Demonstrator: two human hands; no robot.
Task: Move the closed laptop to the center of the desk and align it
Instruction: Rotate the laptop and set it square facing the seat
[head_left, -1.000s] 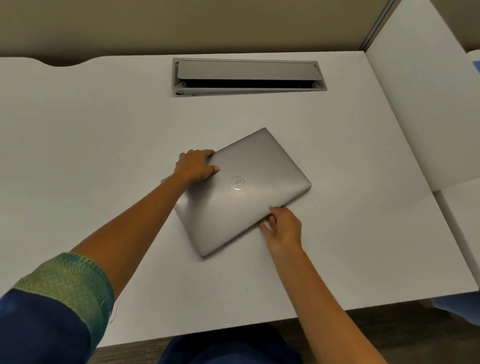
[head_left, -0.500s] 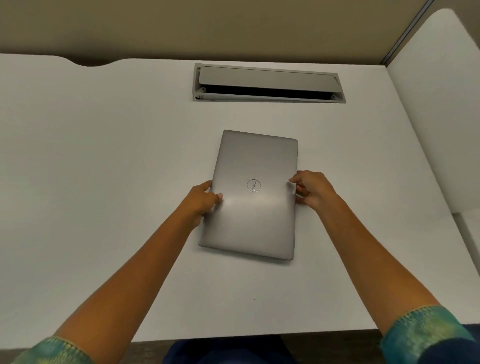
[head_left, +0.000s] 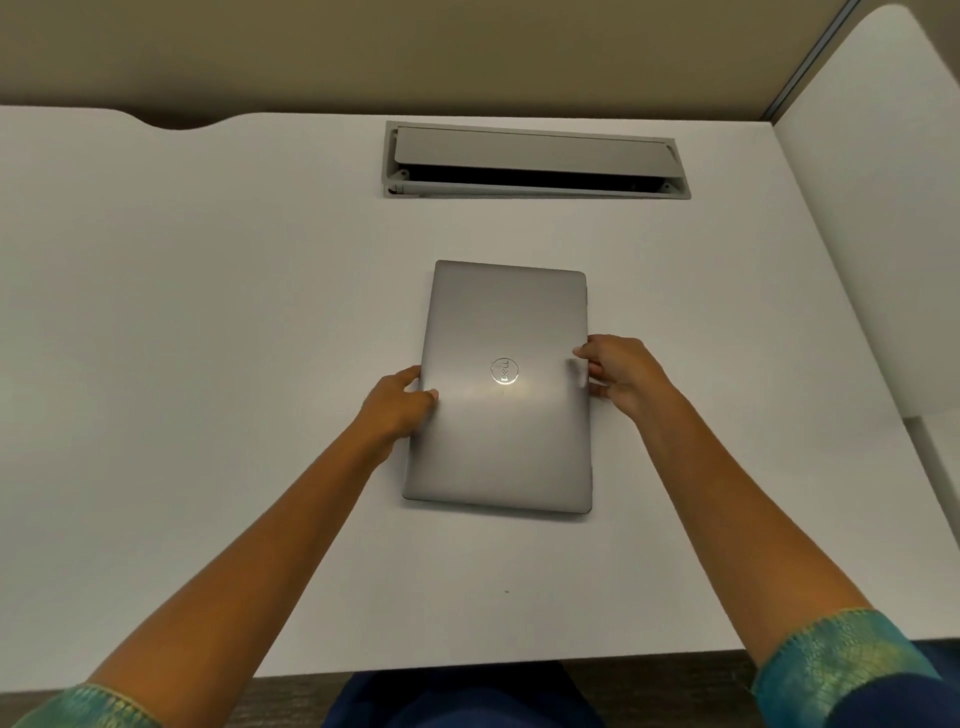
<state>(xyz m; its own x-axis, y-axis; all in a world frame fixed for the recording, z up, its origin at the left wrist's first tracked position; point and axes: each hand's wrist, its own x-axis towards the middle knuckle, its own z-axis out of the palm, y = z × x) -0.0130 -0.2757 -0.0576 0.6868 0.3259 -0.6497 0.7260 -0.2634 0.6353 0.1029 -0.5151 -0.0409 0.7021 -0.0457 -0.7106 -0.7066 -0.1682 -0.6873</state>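
Observation:
A closed silver laptop (head_left: 501, 426) with a round logo lies flat on the white desk (head_left: 208, 322), near the middle, its long sides running away from me and nearly square to the desk edges. My left hand (head_left: 397, 402) grips its left long edge, thumb on the lid. My right hand (head_left: 621, 371) holds the right long edge, fingertips on the lid.
A grey cable hatch (head_left: 535, 158) with its flap tilted open is set into the desk behind the laptop. A white side panel (head_left: 872, 218) rises along the right. The desk's back edge has a curved notch (head_left: 182, 122) at the left.
The laptop has turned from a slanted pose to lengthwise, square with the desk. My hands shifted to its two long sides. Since half a second ago it has barely moved.

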